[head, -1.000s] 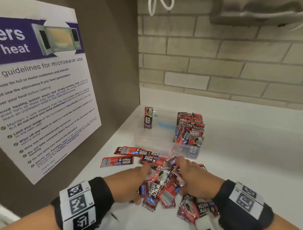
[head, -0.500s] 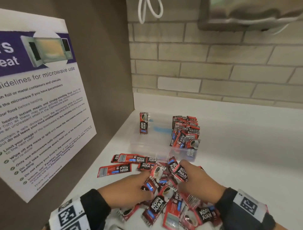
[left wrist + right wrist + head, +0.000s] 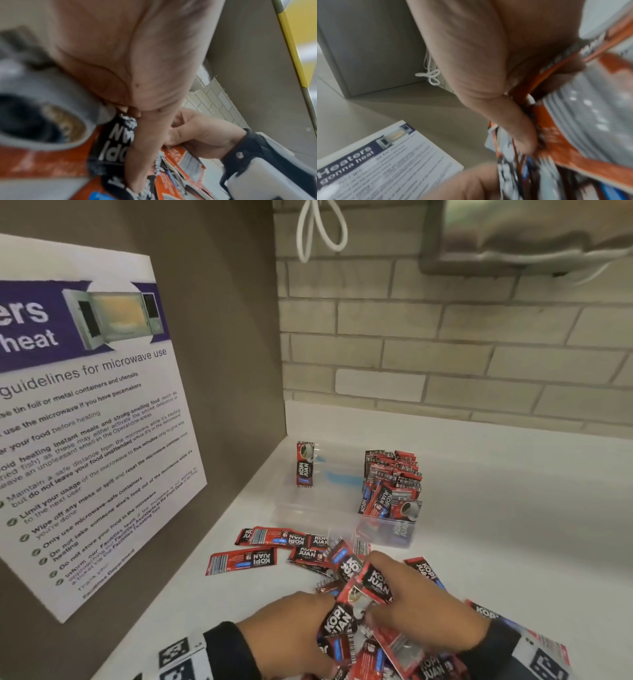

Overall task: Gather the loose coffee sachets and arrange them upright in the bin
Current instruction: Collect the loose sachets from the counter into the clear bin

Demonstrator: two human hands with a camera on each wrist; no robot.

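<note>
Red and black coffee sachets [image 3: 356, 631] are bunched between both hands at the counter's near edge. My left hand [image 3: 291, 628] grips the bunch from the left, its fingers curled round the sachets [image 3: 111, 146]. From the right, my right hand [image 3: 421, 607] clasps the same bunch, its thumb pressed on the sachets [image 3: 544, 136]. Further back is a clear plastic bin [image 3: 308, 511]. Several sachets [image 3: 390, 484] stand upright at its right end. One lone sachet [image 3: 304, 463] stands at its far left corner. More loose sachets [image 3: 241, 561] lie flat on the counter.
A microwave-guidelines poster [image 3: 89, 419] hangs on the brown side panel at left. Behind the white counter [image 3: 513, 525] runs a brick wall [image 3: 445, 354]. A white cord [image 3: 320, 231] and a metal fixture [image 3: 527, 231] hang above.
Both hands have drawn the sachets into a tighter, raised bunch and closed in on each other. The camera view has tilted up slightly.
</note>
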